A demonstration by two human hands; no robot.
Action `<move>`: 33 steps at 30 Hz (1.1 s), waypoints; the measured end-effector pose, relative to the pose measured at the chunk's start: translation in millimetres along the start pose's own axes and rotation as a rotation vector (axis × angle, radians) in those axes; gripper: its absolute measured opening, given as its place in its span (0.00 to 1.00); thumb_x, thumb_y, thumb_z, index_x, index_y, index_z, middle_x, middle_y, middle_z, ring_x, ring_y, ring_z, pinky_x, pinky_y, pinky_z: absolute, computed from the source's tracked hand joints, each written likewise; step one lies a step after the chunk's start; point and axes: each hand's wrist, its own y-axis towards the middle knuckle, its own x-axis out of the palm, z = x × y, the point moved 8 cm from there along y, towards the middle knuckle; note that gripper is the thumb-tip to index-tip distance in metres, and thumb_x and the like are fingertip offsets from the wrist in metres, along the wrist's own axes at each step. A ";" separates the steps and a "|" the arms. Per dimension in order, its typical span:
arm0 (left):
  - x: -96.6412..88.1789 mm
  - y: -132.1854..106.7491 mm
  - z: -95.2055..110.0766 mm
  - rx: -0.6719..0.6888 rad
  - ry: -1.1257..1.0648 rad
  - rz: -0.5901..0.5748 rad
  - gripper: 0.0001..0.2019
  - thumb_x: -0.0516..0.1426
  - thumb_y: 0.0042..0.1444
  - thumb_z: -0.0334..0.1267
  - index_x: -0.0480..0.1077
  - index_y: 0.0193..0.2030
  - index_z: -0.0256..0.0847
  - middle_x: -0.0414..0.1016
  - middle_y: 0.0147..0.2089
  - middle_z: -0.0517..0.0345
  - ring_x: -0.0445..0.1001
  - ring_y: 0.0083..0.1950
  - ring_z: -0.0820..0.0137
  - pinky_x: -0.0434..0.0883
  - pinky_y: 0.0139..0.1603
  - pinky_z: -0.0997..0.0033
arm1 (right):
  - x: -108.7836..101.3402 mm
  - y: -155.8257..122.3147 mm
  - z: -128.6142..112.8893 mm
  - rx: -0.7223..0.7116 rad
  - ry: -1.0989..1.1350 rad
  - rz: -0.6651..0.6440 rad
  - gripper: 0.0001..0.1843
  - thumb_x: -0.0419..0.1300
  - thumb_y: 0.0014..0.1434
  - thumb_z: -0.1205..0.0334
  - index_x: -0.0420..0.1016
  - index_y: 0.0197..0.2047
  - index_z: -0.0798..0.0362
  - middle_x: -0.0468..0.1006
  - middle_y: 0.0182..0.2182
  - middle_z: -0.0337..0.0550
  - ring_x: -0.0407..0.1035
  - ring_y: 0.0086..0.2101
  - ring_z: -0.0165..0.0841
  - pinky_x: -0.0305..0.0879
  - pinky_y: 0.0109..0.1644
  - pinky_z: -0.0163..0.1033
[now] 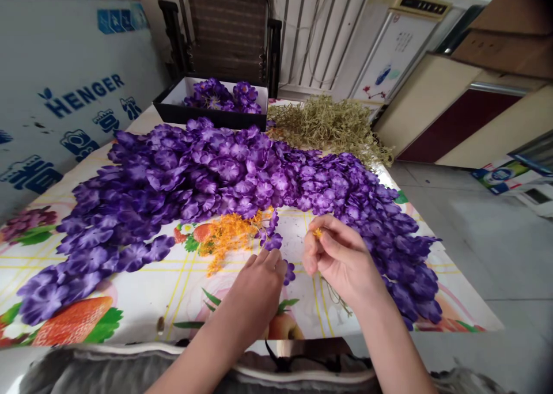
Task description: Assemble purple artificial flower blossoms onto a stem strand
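Observation:
My right hand (pixel 339 258) pinches a small orange artificial flower centre (pixel 317 233) between thumb and fingers, above the tablecloth. Thin green stems (pixel 337 297) show below that hand; whether they join the orange piece is hard to see. My left hand (pixel 261 279) is bent down over the table with its fingers curled and the fingertips hidden. A purple petal piece (pixel 289 273) shows right beside its fingertips. Just beyond the left hand lie a loose pile of orange flower centres (pixel 228 235) and a few small purple blossoms (pixel 272 241).
A wide arc of purple artificial petals (pixel 224 169) spans the table. Behind it are a black box (pixel 211 117) holding purple flowers and a heap of green stems (pixel 328 123). The printed tablecloth (pixel 173 290) covers the table. A chair (pixel 228 25) stands at the far side.

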 end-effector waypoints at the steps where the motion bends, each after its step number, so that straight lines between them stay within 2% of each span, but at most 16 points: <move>1: -0.4 1.5 -0.5 -0.010 0.009 0.000 0.15 0.47 0.53 0.19 0.72 0.41 0.32 0.72 0.43 0.42 0.71 0.47 0.54 0.71 0.48 0.54 | -0.6 0.3 1.0 0.003 0.002 0.000 0.03 0.64 0.56 0.63 0.75 0.36 0.51 0.76 0.23 0.35 0.71 0.21 0.27 0.67 0.26 0.34; 4: 1.2 4.6 -4.7 -0.057 0.030 0.006 0.17 0.46 0.54 0.19 0.71 0.43 0.35 0.73 0.42 0.46 0.72 0.45 0.57 0.71 0.47 0.55 | -3.7 2.0 3.1 0.001 -0.011 0.026 0.05 0.65 0.55 0.61 0.73 0.35 0.50 0.75 0.22 0.34 0.69 0.20 0.27 0.66 0.25 0.34; 9: 7.3 3.7 -11.1 -0.112 0.021 0.012 0.21 0.47 0.56 0.22 0.66 0.55 0.36 0.73 0.47 0.46 0.72 0.49 0.56 0.69 0.51 0.53 | -7.8 3.1 -0.3 -0.060 -0.021 0.081 0.04 0.65 0.53 0.62 0.74 0.31 0.51 0.74 0.25 0.36 0.67 0.23 0.27 0.63 0.24 0.32; 12: 6.3 2.9 -10.5 -0.114 -0.007 0.001 0.21 0.47 0.57 0.23 0.66 0.56 0.36 0.74 0.47 0.45 0.72 0.49 0.56 0.70 0.51 0.54 | -8.7 1.3 -1.1 -0.072 0.020 0.088 0.03 0.64 0.55 0.64 0.74 0.35 0.48 0.74 0.24 0.35 0.65 0.21 0.26 0.59 0.22 0.31; 17: -0.1 3.7 -9.9 -0.137 -0.055 -0.019 0.15 0.47 0.59 0.26 0.72 0.45 0.38 0.77 0.43 0.49 0.74 0.47 0.59 0.70 0.49 0.59 | -15.5 0.2 -0.6 -0.062 0.046 0.158 0.05 0.66 0.54 0.59 0.75 0.32 0.49 0.68 0.19 0.33 0.58 0.17 0.24 0.53 0.18 0.30; 20: -0.5 3.2 -13.1 -0.178 -0.063 -0.035 0.14 0.46 0.62 0.29 0.73 0.36 0.39 0.78 0.35 0.50 0.77 0.39 0.60 0.71 0.41 0.62 | -14.4 1.2 0.2 -0.027 0.067 0.156 0.08 0.67 0.51 0.56 0.77 0.32 0.50 0.67 0.20 0.34 0.56 0.18 0.24 0.53 0.17 0.30; 22: -0.1 2.4 -18.3 -0.233 -0.057 -0.036 0.15 0.45 0.63 0.33 0.72 0.35 0.39 0.78 0.32 0.48 0.78 0.35 0.58 0.71 0.36 0.62 | -11.3 1.5 1.0 -0.003 0.071 0.133 0.09 0.68 0.48 0.57 0.78 0.34 0.50 0.66 0.20 0.34 0.56 0.18 0.24 0.54 0.18 0.30; 25: -0.1 1.6 -25.8 -0.304 -0.044 -0.031 0.13 0.45 0.64 0.36 0.70 0.42 0.37 0.79 0.32 0.45 0.79 0.34 0.54 0.71 0.33 0.60 | -7.7 1.3 1.3 -0.006 0.056 0.106 0.07 0.67 0.50 0.60 0.79 0.34 0.49 0.65 0.19 0.33 0.56 0.18 0.24 0.53 0.19 0.30; 29: -1.1 2.0 -29.0 -0.324 -0.036 -0.041 0.15 0.46 0.64 0.36 0.66 0.53 0.38 0.80 0.33 0.44 0.80 0.35 0.52 0.72 0.34 0.58 | -6.1 2.1 2.0 -0.021 0.041 0.093 0.04 0.61 0.57 0.63 0.78 0.35 0.51 0.68 0.21 0.36 0.60 0.20 0.24 0.55 0.21 0.30; 33: -1.5 5.7 -29.0 -0.327 -0.035 -0.045 0.17 0.45 0.65 0.38 0.64 0.57 0.41 0.80 0.32 0.45 0.80 0.35 0.52 0.72 0.34 0.58 | -13.6 4.7 0.3 -0.052 0.029 0.163 0.06 0.58 0.57 0.67 0.77 0.34 0.51 0.70 0.22 0.36 0.62 0.21 0.25 0.57 0.22 0.30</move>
